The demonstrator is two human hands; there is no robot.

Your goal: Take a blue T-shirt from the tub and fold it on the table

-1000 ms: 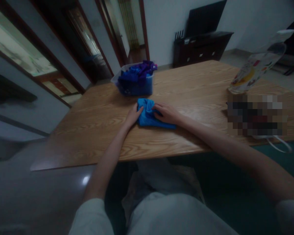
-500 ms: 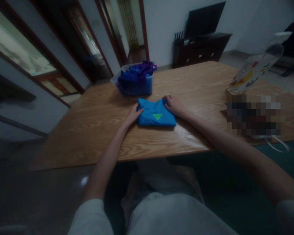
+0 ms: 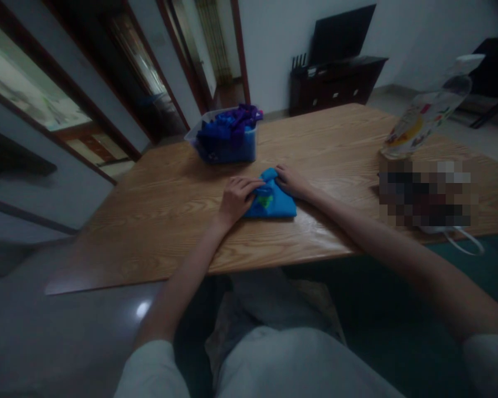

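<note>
A folded bright blue cloth [image 3: 274, 203] with a small green mark lies on the wooden table [image 3: 157, 221] near its front edge. My left hand [image 3: 236, 198] grips the cloth's left side, fingers curled over it and folding it toward the right. My right hand [image 3: 291, 181] pinches the cloth's far right corner, fingers closed on the fabric. Behind the cloth stands a clear plastic tub [image 3: 226, 138] heaped with blue and purple cloths.
A plastic bottle [image 3: 427, 110] with a colourful label stands at the table's right, beside a blurred-out object [image 3: 425, 193] with white straps. A dark cabinet [image 3: 336, 77] with a screen stands against the far wall. Doorways open at the left.
The cloth was spread flat with my right hand sliding to its far right corner. Now my left hand has lifted the left side over toward the right, making the cloth narrower.
</note>
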